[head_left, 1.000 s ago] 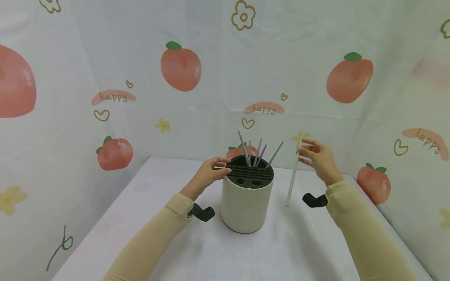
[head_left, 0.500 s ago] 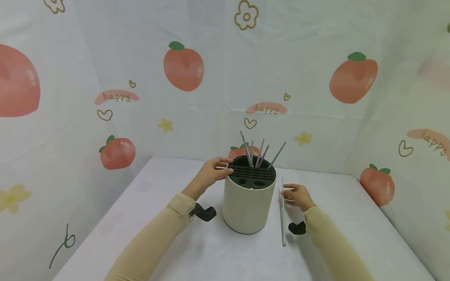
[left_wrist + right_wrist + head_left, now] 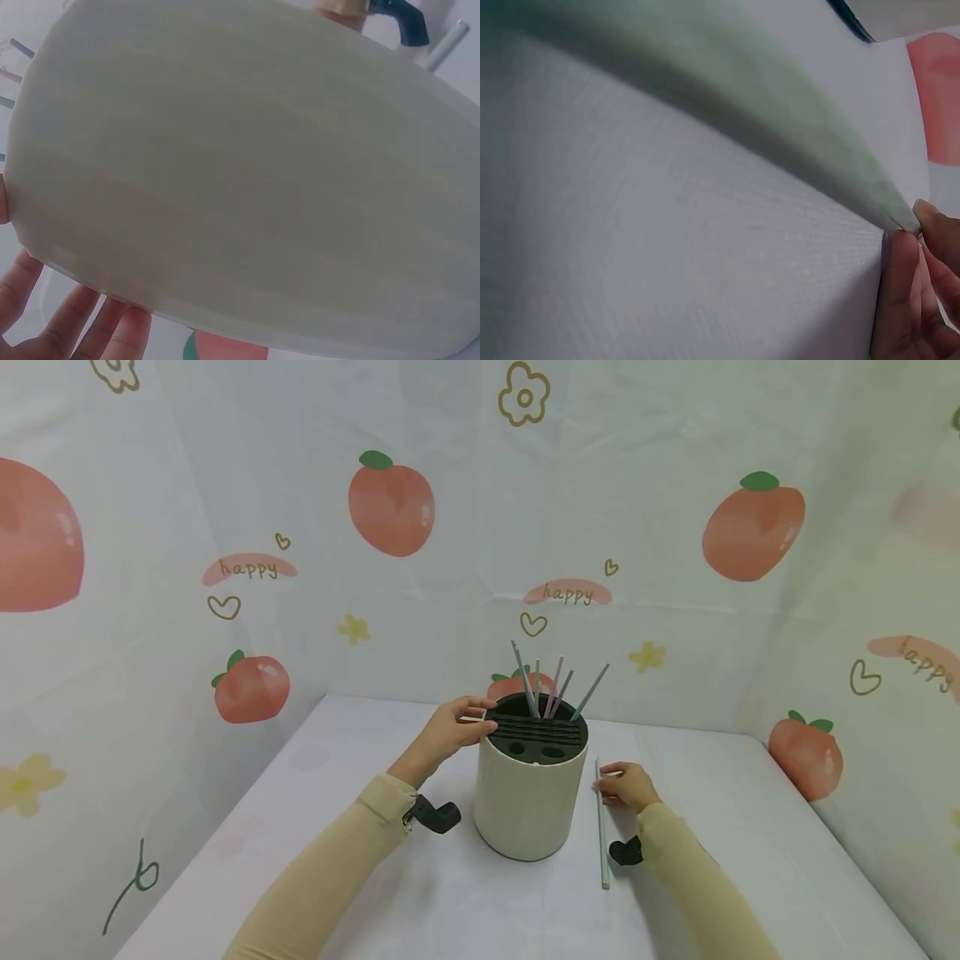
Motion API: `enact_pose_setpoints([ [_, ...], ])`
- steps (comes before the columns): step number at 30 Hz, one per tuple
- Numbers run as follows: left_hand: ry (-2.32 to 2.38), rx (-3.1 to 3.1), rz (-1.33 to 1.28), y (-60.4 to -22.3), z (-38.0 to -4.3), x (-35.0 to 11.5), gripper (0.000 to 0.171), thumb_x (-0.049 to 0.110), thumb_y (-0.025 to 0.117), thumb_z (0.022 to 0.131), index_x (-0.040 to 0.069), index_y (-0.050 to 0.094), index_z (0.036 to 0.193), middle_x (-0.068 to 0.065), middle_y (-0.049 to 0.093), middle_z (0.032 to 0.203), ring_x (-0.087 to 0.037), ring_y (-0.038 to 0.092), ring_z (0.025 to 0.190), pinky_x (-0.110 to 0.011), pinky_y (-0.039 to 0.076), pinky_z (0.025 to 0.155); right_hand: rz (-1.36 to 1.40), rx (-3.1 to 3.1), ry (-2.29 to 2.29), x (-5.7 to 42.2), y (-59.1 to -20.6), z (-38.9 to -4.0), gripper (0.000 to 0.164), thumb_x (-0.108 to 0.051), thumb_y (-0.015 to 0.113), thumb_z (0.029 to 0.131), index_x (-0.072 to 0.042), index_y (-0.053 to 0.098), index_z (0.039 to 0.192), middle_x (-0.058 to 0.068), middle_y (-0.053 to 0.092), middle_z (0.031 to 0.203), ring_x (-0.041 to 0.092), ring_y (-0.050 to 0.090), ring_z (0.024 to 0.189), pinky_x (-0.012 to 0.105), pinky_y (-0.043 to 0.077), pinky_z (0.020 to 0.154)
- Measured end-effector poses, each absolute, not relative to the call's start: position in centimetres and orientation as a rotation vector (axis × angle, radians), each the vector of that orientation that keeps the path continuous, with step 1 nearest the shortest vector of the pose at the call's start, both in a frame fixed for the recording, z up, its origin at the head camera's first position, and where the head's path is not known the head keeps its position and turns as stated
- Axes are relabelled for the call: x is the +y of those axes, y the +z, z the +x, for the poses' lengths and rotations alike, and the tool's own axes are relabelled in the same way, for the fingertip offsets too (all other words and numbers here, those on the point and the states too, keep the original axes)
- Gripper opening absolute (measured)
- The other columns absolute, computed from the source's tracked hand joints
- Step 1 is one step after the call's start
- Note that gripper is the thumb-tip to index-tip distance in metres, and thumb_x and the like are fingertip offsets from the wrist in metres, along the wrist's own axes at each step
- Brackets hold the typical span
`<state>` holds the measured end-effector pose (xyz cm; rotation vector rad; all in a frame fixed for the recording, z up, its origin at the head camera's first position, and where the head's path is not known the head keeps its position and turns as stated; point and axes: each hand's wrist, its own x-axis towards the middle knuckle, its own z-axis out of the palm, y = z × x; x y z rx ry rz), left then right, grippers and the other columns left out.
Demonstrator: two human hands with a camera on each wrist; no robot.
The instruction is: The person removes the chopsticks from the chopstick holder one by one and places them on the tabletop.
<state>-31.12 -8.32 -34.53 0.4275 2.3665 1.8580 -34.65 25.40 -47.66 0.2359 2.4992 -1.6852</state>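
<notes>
A cream utensil holder [image 3: 527, 810] with a black slotted top [image 3: 536, 735] stands upright on the white table. My left hand [image 3: 447, 728] touches its left rim, thumb toward the front; in the left wrist view the fingers [image 3: 71, 319] lie nearly straight against its side. To the right of the holder, my right hand [image 3: 628, 785] pinches a pale green chopstick [image 3: 603, 843] near its far end, between thumb and fingertips. The chopstick's thicker end points toward me, low over the table. In the right wrist view the chopstick [image 3: 780, 120] runs large across the picture.
Several thin pastel sticks [image 3: 558, 689] lean in the holder's rear opening. A black wrist camera [image 3: 626, 852] sits by the right sleeve, another wrist camera [image 3: 435, 814] by the left. Behind the table [image 3: 315, 843] hangs a white cloth backdrop [image 3: 450, 627] with fruit prints.
My right hand has come down and left with the chopstick, from raised beside the holder to low over the table. My left hand has stayed at the rim.
</notes>
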Motion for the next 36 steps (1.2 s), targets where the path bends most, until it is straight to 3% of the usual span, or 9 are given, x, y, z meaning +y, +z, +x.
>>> enact_pose_setpoints([
  [12,1.868,2.352,0.422,-34.4,-31.0,-8.2,0.038,0.016,0.07,0.089,0.012,0.061,0.126,-0.017,0.049,0.136,-0.031,0.053,0.122,-0.042,0.052,0.096,0.317,2.576,-1.539,24.7,-47.4,-34.6,0.04,-0.001,0.074,0.081,0.008,0.055,0.115,0.007,0.06,0.082,0.009,0.056,0.059,0.019,0.052,0.054],
  [23,1.86,2.365,0.425,-34.5,-31.0,-8.2,0.038,0.016,0.069,0.09,0.012,0.061,0.126,-0.017,0.049,0.137,-0.032,0.054,0.122,-0.043,0.052,0.096,0.277,2.529,-1.556,25.1,-47.2,-34.4,0.041,-0.006,0.072,0.084,0.01,0.053,0.116,0.004,0.063,0.076,0.008,0.057,0.06,0.02,0.054,0.056],
  [29,1.865,2.361,0.431,-34.5,-31.0,-8.1,0.037,0.016,0.069,0.09,0.012,0.061,0.126,-0.017,0.05,0.137,-0.031,0.054,0.122,-0.042,0.052,0.096,0.188,2.396,-1.708,25.9,-45.2,-34.3,0.048,-0.007,0.067,0.09,0.014,0.045,0.127,0.005,0.067,0.089,0.01,0.064,0.073,0.025,0.058,0.068],
  [36,1.876,2.35,0.439,-34.5,-31.0,-8.3,0.038,0.016,0.068,0.09,0.012,0.06,0.127,-0.017,0.048,0.138,-0.032,0.053,0.123,-0.043,0.051,0.097,-0.124,2.367,-1.896,26.4,-39.1,-34.0,0.053,-0.013,0.058,0.098,0.012,0.036,0.139,0.005,0.061,0.109,0.007,0.063,0.091,0.028,0.056,0.085],
])
